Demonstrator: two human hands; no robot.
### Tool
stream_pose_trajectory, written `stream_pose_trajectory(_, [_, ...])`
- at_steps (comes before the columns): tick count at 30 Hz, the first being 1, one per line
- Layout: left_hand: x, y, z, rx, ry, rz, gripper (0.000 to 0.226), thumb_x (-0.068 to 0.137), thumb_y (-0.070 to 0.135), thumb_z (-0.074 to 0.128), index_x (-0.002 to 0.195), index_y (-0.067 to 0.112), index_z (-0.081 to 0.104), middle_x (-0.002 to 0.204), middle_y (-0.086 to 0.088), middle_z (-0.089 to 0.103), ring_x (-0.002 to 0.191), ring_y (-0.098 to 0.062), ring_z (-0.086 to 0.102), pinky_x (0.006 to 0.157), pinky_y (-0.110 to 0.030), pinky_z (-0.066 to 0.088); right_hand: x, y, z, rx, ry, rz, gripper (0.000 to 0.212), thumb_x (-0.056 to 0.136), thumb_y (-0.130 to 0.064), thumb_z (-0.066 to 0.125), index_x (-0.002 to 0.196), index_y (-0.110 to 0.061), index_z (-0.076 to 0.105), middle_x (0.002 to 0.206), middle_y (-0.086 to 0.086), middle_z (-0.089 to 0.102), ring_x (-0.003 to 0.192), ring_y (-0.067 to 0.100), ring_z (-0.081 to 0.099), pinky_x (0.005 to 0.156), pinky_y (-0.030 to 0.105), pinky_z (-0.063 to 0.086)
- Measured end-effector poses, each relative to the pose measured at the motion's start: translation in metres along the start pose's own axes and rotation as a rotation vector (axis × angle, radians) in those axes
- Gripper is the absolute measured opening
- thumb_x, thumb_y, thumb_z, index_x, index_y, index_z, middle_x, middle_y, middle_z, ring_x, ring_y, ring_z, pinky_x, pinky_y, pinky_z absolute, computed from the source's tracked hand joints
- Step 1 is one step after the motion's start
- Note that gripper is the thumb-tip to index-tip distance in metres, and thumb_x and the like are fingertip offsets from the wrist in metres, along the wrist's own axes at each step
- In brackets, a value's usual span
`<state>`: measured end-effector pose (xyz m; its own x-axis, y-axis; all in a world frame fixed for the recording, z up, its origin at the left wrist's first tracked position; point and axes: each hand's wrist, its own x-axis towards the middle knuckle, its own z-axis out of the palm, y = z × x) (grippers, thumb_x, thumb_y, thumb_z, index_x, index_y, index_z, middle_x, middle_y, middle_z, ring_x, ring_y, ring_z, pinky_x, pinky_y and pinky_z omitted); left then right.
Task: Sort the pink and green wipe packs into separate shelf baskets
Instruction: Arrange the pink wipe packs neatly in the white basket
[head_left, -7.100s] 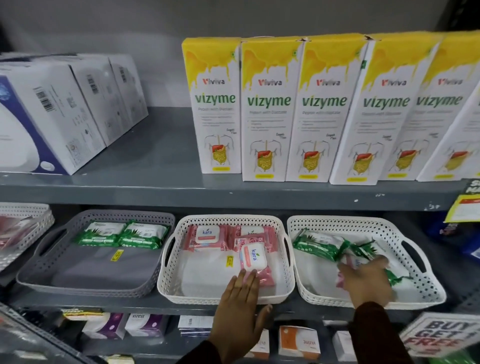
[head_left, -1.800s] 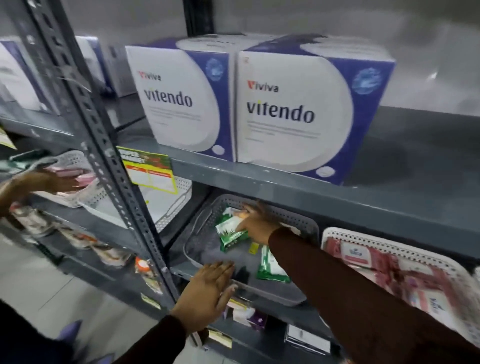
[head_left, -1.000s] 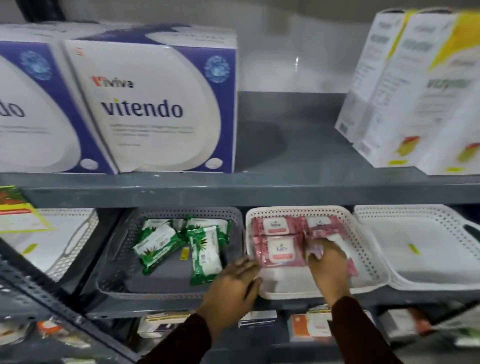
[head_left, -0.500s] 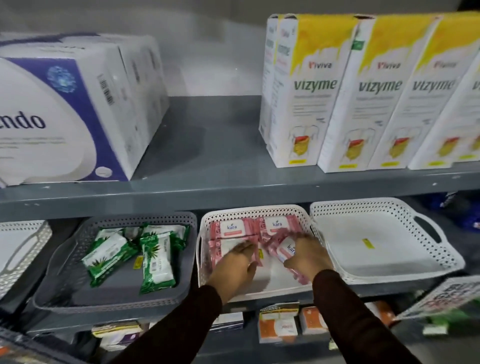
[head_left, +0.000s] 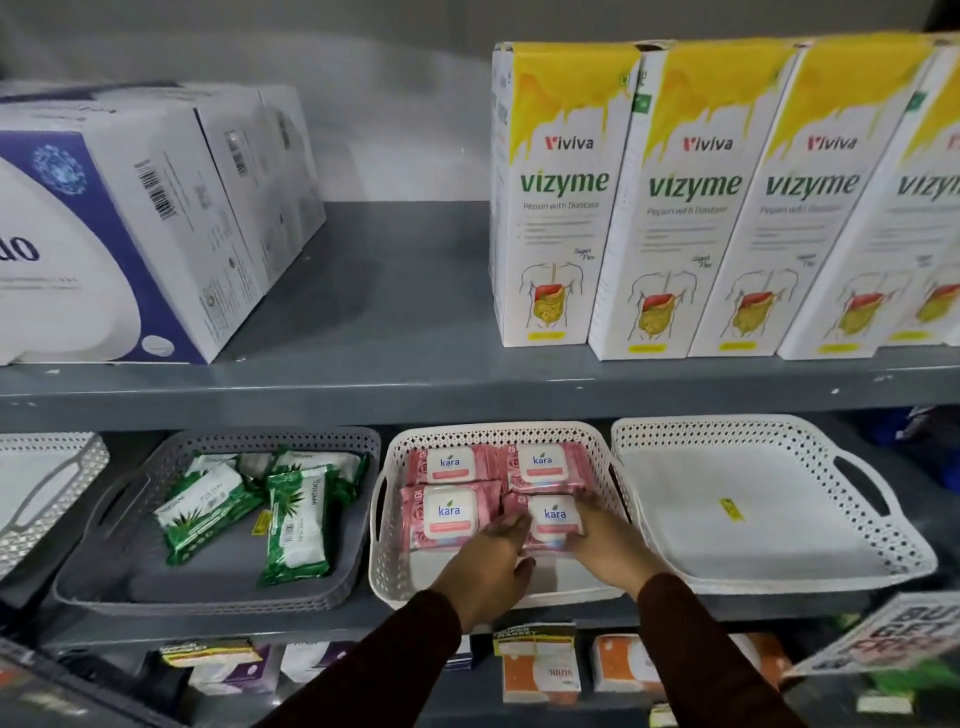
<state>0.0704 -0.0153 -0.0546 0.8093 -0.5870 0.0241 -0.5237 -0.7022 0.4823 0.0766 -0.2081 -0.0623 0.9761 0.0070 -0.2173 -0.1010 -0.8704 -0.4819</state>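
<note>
Several pink wipe packs lie in a two-by-two block in the middle white basket (head_left: 387, 545). My left hand (head_left: 485, 566) and my right hand (head_left: 605, 540) press on either side of the front right pink pack (head_left: 555, 522). The other pink packs (head_left: 449, 512) lie flat beside and behind it. Several green wipe packs (head_left: 208, 512) lie loosely in the grey basket (head_left: 98, 566) to the left, one of them (head_left: 297, 525) pointing front to back.
A white basket (head_left: 779, 519) with only a yellow sticker stands to the right, another white basket (head_left: 47, 488) at far left. The shelf above holds blue-white boxes (head_left: 104, 234) and tall Vizyme cartons (head_left: 550, 208). Small boxes (head_left: 535, 670) sit on the shelf below.
Both hands have drawn together around the front right pink pack, which now lies square in line with the others. The view has shifted slightly.
</note>
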Motion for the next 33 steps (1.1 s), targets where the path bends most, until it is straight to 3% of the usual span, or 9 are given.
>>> stream_pose_trajectory(2, [0.006,0.004,0.004,-0.039,-0.075,-0.058,0.056,0.102,0.023,0.047,0.15,0.005,0.024,0.157,-0.011,0.024,0.138,-0.028,0.035,0.11,-0.029,0.028,-0.001,0.002,-0.001,-0.011,-0.05,0.019,0.062,0.099,-0.028,0.044,0.155,-0.025,0.017,0.155,0.007,0.04,0.122,0.03,0.057,0.099,0.036,0.048])
stream_pose_trajectory(5, [0.013,0.008,0.002,-0.143,-0.102,-0.138,0.049,0.103,0.022,0.045,0.147,0.007,0.031,0.149,-0.016,0.04,0.131,-0.031,0.043,0.11,-0.033,0.034,0.0,0.002,-0.002,-0.005,-0.098,-0.002,0.064,0.1,-0.027,0.037,0.156,-0.024,0.007,0.164,0.005,0.019,0.138,0.029,0.042,0.11,0.039,0.04])
stream_pose_trajectory(9, [0.0,-0.014,-0.017,-0.172,0.157,-0.156,0.039,0.102,0.021,0.046,0.14,0.013,0.043,0.141,-0.005,0.047,0.12,-0.015,0.052,0.101,-0.019,0.038,-0.005,-0.024,0.005,0.059,0.011,-0.077,0.063,0.104,-0.021,0.037,0.156,-0.026,0.003,0.162,-0.004,-0.005,0.151,0.02,0.009,0.124,0.041,0.015])
stream_pose_trajectory(12, [-0.01,-0.059,-0.025,0.132,0.238,-0.207,0.048,0.102,0.026,0.04,0.146,0.01,0.033,0.155,-0.008,0.029,0.141,-0.021,0.027,0.116,-0.03,0.024,-0.013,-0.064,0.021,0.275,-0.049,-0.262,0.057,0.104,-0.02,0.04,0.154,-0.035,0.017,0.164,-0.004,0.008,0.147,0.017,0.025,0.122,0.039,0.023])
stream_pose_trajectory(15, [-0.017,-0.076,-0.03,0.197,0.123,-0.248,0.056,0.104,0.025,0.036,0.151,0.004,0.015,0.159,-0.015,0.013,0.147,-0.029,0.006,0.119,-0.036,0.003,-0.001,-0.087,0.044,0.215,-0.117,-0.266,0.059,0.103,-0.018,0.04,0.156,-0.028,0.016,0.165,-0.007,0.001,0.152,0.018,0.006,0.123,0.036,0.011])
stream_pose_trajectory(20, [-0.024,-0.087,-0.026,0.069,0.046,-0.224,0.055,0.1,0.012,0.044,0.149,0.002,0.023,0.156,-0.018,0.025,0.142,-0.03,0.025,0.115,-0.03,0.019,0.002,-0.094,0.06,0.021,-0.172,-0.217,0.06,0.101,-0.01,0.041,0.156,-0.017,0.017,0.166,0.005,0.002,0.151,0.03,-0.008,0.122,0.043,0.005])
stream_pose_trajectory(26, [-0.013,-0.088,-0.029,-0.015,0.053,-0.315,0.053,0.095,-0.005,0.046,0.145,0.003,0.033,0.155,-0.016,0.028,0.142,-0.032,0.026,0.114,-0.035,0.02,0.013,-0.097,0.062,-0.017,-0.164,-0.217,0.07,0.096,0.006,0.038,0.157,-0.019,0.014,0.166,0.005,0.002,0.152,0.032,0.001,0.122,0.044,0.008])
stream_pose_trajectory(30, [-0.016,-0.094,-0.018,0.182,0.064,-0.235,0.066,0.093,-0.001,0.049,0.15,0.002,0.017,0.158,-0.015,0.018,0.145,-0.03,0.016,0.118,-0.037,0.012,0.005,-0.094,0.056,0.126,-0.141,-0.236,0.059,0.103,-0.017,0.04,0.157,-0.023,0.015,0.166,-0.001,0.001,0.152,0.023,0.0,0.122,0.037,0.009])
stream_pose_trajectory(33, [-0.012,-0.078,-0.01,0.263,0.094,-0.25,0.065,0.098,0.014,0.042,0.153,0.013,0.008,0.161,-0.005,0.005,0.147,-0.026,0.001,0.118,-0.053,0.003,-0.002,-0.065,0.038,0.108,0.111,-0.174,0.058,0.103,-0.025,0.041,0.154,-0.035,0.016,0.161,-0.01,0.002,0.15,0.018,0.001,0.123,0.039,0.01])
